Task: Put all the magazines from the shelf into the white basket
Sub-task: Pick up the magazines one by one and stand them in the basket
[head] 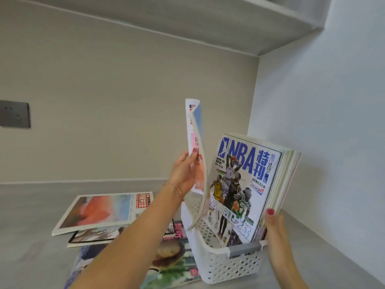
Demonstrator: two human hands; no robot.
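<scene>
Left hand [182, 174] gripping upright magazine [196, 163] above white basket [220, 261]

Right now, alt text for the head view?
The left hand lowers a magazine into a white basket while the right hand steadies the NBA stack standing in it. Three more magazines lie flat on the shelf to the left.

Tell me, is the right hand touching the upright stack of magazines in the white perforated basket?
Touching: the head view shows the right hand gripping the stack of magazines at its outer edge.
</scene>
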